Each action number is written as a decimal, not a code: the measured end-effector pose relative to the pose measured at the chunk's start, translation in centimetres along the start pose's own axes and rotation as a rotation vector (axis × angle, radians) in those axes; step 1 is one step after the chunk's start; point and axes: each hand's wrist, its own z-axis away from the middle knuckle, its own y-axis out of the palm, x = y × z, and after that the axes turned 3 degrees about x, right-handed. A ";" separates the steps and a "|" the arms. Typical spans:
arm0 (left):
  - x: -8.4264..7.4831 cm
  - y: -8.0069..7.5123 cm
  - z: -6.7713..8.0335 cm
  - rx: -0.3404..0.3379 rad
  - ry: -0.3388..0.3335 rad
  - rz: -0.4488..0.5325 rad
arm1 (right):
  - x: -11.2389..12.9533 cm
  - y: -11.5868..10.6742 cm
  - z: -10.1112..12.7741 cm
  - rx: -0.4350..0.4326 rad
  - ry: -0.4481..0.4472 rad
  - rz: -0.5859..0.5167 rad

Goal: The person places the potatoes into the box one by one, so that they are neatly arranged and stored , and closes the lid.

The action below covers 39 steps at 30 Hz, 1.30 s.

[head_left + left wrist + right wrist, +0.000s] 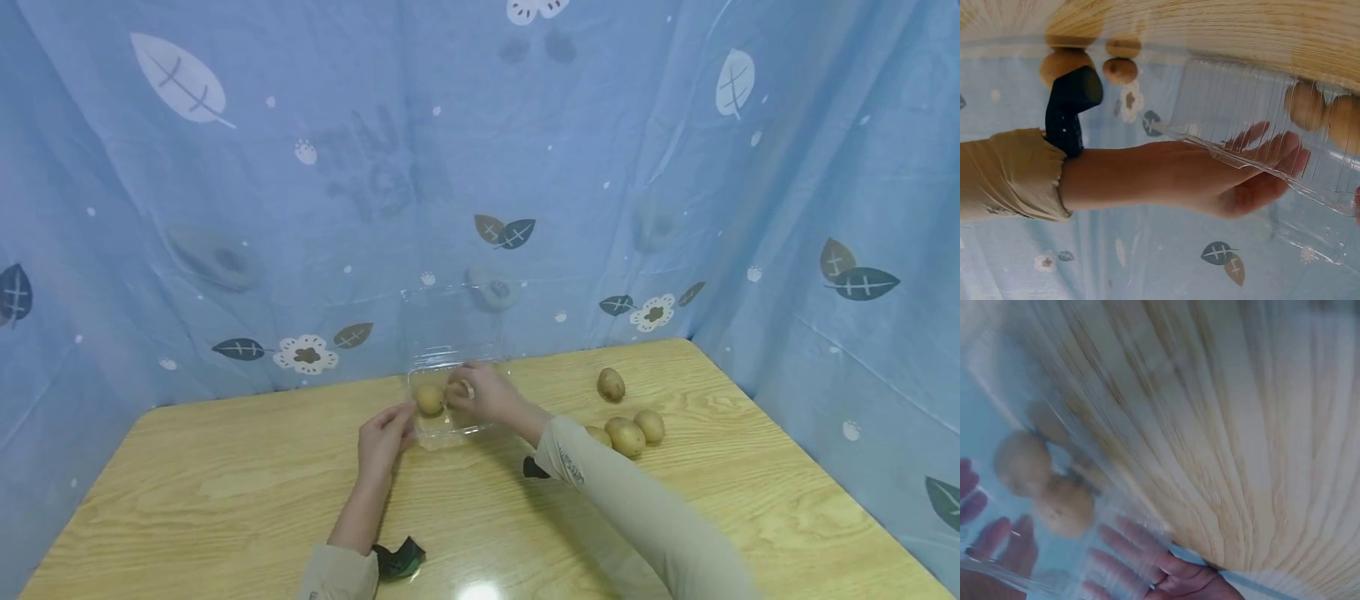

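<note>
A clear plastic clamshell box (450, 433) stands on the wooden table (225, 483) with its lid (442, 321) raised at the back. Two brown oval fruits (429, 398) lie inside it, also seen in the left wrist view as fruits (1307, 103). My left hand (401, 421) holds the box's left edge; in the right wrist view the left hand's fingers (1147, 550) show through the plastic. My right hand (465, 390) reaches into the box with straight fingers (1285, 153) next to the second fruit (456, 390), holding nothing.
Several more brown fruits (625, 436) lie loose on the table to the right, one fruit (611, 383) further back. A blue leaf-print curtain (480, 167) closes the back and both sides. The table's near left part is bare wood.
</note>
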 end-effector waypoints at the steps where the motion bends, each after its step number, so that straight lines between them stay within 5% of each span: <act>1: 0.0 0.0 0.0 0.002 -0.004 -0.002 | -0.2 -0.2 0.3 0.004 0.007 0.004; 18: -0.3 0.2 0.3 0.005 0.002 -0.049 | -5.6 -5.5 5.3 -0.057 0.032 0.013; 30: -0.5 -0.2 0.3 0.015 -0.004 -0.031 | -8.9 -9.7 9.2 -0.030 0.145 0.105; 39: -0.2 -0.1 0.1 0.019 -0.019 -0.037 | -11.3 -10.4 11.0 0.029 0.184 0.087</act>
